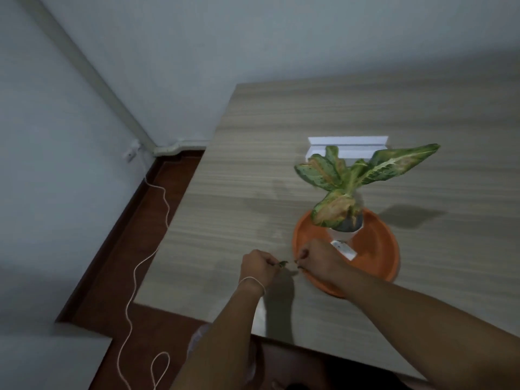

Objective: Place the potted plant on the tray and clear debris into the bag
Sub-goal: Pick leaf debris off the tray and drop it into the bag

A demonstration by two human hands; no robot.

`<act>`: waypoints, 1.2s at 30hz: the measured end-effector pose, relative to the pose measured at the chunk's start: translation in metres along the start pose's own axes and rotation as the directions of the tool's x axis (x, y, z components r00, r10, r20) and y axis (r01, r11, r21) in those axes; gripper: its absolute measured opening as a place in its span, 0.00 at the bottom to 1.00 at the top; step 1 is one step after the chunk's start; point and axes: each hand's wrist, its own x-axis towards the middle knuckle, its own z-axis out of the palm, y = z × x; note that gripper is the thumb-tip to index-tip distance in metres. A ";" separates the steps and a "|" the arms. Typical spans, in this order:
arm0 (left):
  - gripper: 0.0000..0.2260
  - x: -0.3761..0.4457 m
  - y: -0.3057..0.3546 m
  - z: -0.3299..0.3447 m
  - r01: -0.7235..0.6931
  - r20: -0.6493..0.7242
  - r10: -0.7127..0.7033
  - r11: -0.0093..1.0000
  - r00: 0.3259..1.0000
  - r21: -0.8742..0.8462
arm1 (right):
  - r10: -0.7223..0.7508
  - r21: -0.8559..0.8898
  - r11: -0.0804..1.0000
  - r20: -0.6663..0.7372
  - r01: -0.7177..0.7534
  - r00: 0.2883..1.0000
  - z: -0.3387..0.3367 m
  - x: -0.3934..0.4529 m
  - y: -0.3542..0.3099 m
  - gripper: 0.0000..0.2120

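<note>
Potted plant: the potted plant point(347, 220) already stands upright in my orange tray point(374, 249), toward the tray's far-left part, on the tabletop point(281, 122).

Debris: a small green scrap point(282, 263) sits between my two hands, just left of the tray's near-left rim. It looks like a bit of leaf or stem, though it is too small and blurred to be sure.

Left grip: my left hand point(257, 267) is curled tight, fingertips pinched on the left end of the scrap.

Right grip: my right hand point(316, 258) reaches over the tray's near rim, thumb and forefinger closed narrow near the scrap's right end; I cannot tell whether they actually touch it.

Bag: something pale and blurred shows below the tabletop's near edge by my left forearm; I cannot tell if that is the bag.

Step in hand: I judge this to be the debris clearing, with the placing done.

Doing it well: keep the pinch firm but light so the scrap does not tear and shed smaller bits; lift it clear of the tabletop before moving; keep my right wrist away from the pot so I do not tip it; carry the scrap low and release only once it is over the bag's mouth.

Other things: a white folded card point(346, 143) lies beyond the plant, well apart from my hands.
</note>
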 end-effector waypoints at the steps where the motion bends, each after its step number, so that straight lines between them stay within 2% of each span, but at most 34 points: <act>1: 0.03 -0.004 -0.013 -0.012 0.019 -0.021 -0.020 1.000 1.000 -0.014 | -0.018 0.012 1.000 0.020 0.017 1.000 0.009 0.003 -0.013 0.04; 6: 0.02 -0.039 -0.097 -0.076 0.149 -0.152 -0.155 0.988 0.976 -0.046 | -0.153 -0.012 0.988 0.118 0.155 0.981 0.067 0.017 -0.086 0.02; 14: 0.05 -0.119 -0.228 -0.154 0.350 -0.311 -0.375 0.927 0.873 -0.135 | -0.325 -0.028 0.935 0.325 0.352 0.888 0.190 0.005 -0.201 0.01; 18: 0.05 -0.148 -0.266 -0.167 0.407 -0.313 -0.448 0.893 0.837 -0.191 | -0.393 -0.036 0.895 0.409 0.445 0.824 0.236 -0.006 -0.239 0.02; 21: 0.05 -0.157 -0.290 -0.171 0.441 -0.297 -0.487 0.872 0.821 -0.212 | -0.393 -0.050 0.886 0.448 0.462 0.803 0.263 -0.009 -0.254 0.02; 23: 0.06 -0.158 -0.301 -0.172 0.450 -0.277 -0.495 0.868 0.824 -0.211 | -0.393 -0.053 0.886 0.440 0.461 0.807 0.276 -0.010 -0.259 0.02; 31: 0.09 -0.150 -0.323 -0.170 0.386 -0.215 -0.404 0.914 0.889 -0.122 | -0.397 -0.093 0.876 0.422 0.474 0.815 0.300 -0.004 -0.255 0.13; 36: 0.11 -0.146 -0.336 -0.161 0.393 -0.144 -0.395 0.919 0.907 -0.043 | -0.379 -0.086 0.891 0.404 0.446 0.833 0.299 -0.003 -0.245 0.11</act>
